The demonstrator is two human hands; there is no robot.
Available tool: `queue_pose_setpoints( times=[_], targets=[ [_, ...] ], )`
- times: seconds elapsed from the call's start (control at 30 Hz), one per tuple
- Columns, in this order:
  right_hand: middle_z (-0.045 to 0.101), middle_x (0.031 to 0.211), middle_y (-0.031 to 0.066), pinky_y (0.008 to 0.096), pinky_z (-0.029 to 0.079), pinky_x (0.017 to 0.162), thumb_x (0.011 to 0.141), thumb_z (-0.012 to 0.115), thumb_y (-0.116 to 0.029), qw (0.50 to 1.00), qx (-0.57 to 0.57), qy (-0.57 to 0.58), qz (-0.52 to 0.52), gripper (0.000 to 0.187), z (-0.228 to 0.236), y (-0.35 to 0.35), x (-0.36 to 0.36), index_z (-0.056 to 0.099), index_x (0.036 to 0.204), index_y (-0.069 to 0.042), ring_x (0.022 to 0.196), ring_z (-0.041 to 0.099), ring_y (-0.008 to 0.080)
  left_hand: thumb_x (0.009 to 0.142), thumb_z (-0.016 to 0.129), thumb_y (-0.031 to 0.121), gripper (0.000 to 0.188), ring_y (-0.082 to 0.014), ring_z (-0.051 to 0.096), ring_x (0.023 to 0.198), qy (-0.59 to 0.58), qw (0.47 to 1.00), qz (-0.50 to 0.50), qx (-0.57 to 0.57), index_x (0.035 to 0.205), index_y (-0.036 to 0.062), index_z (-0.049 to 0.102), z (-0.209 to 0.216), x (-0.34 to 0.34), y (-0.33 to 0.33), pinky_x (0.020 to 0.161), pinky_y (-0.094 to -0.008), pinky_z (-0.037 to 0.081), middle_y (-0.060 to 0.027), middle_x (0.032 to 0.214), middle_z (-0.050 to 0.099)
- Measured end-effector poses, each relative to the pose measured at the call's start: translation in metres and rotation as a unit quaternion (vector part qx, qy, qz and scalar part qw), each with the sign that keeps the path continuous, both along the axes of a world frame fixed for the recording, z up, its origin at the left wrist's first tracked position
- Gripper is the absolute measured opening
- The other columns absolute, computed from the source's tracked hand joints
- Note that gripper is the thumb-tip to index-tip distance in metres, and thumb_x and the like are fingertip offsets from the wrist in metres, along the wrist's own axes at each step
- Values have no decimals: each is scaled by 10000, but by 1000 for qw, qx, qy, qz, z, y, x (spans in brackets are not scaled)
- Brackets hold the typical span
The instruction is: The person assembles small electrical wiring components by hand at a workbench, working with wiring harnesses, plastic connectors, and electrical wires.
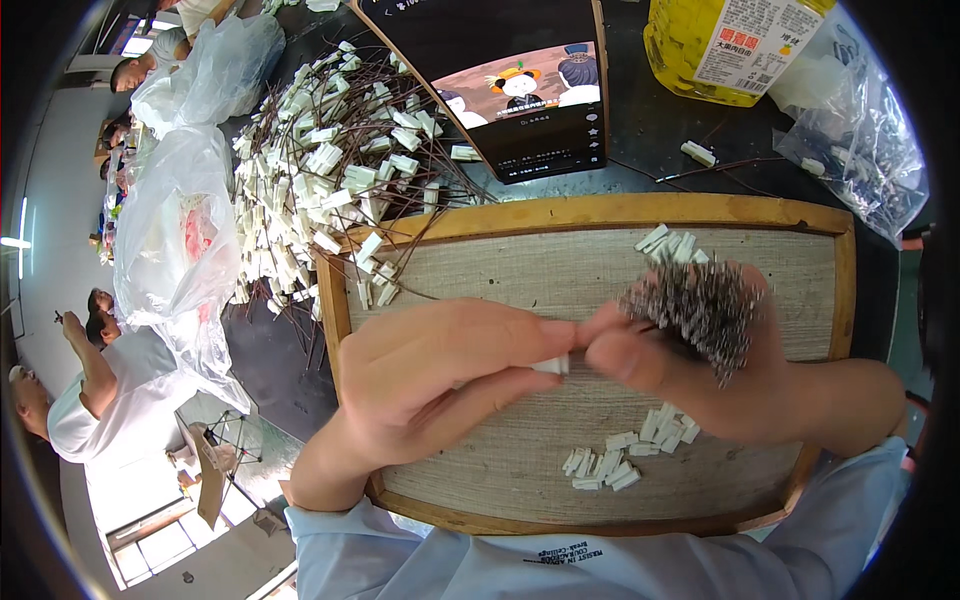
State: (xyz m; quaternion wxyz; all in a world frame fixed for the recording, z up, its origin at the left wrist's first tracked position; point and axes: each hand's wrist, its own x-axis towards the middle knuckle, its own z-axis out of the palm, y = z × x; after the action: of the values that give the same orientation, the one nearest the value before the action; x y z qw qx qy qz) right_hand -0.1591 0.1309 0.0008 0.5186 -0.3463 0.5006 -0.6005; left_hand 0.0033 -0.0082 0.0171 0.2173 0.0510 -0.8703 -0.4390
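Over a wood-framed tray [600,211], my left hand [430,365] pinches a small white plastic connector housing [553,366] between thumb and fingers. My right hand [720,385] is closed round a thick bundle of thin dark wires [700,312], whose metal-tipped ends fan out above the fist. Its thumb and forefinger meet the left fingertips near the housing; the contact there is slightly blurred. Loose white housings [603,467] lie on the tray's near side, more [672,243] at its far edge, and a few [376,275] in its far left corner.
A big heap of white connectors with brown wires [330,170] stands beyond the tray's left corner. Behind it are a screen device [520,90] showing a cartoon, a yellow jug [700,50] and a clear plastic bag [860,150]. More plastic bags [175,220] and other people [120,375] are at left.
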Motion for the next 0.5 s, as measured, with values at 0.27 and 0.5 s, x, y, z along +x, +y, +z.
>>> queue_pose_setpoints(
  times=[0.27,0.5],
  targets=[
    [403,629,-31,200,319,463,980,390,-280,996,37,-35,-79,253,-1,0,-13,476,997,-44,513,365,44,714,700,20,328,-295,582,987,-101,868,301,-383,1034,12,628,27,13,-22,834,-376,466,-165,1099,588],
    [391,671,-1,190,330,523,988,333,-349,986,-89,80,-117,301,-9,-7,-13,447,937,-75,620,395,41,713,701,315,510,-336,476,1160,-150,955,-131,-220,1138,58,587,-5,-15,16,953,-469,387,-168,1238,499]
  ],
)
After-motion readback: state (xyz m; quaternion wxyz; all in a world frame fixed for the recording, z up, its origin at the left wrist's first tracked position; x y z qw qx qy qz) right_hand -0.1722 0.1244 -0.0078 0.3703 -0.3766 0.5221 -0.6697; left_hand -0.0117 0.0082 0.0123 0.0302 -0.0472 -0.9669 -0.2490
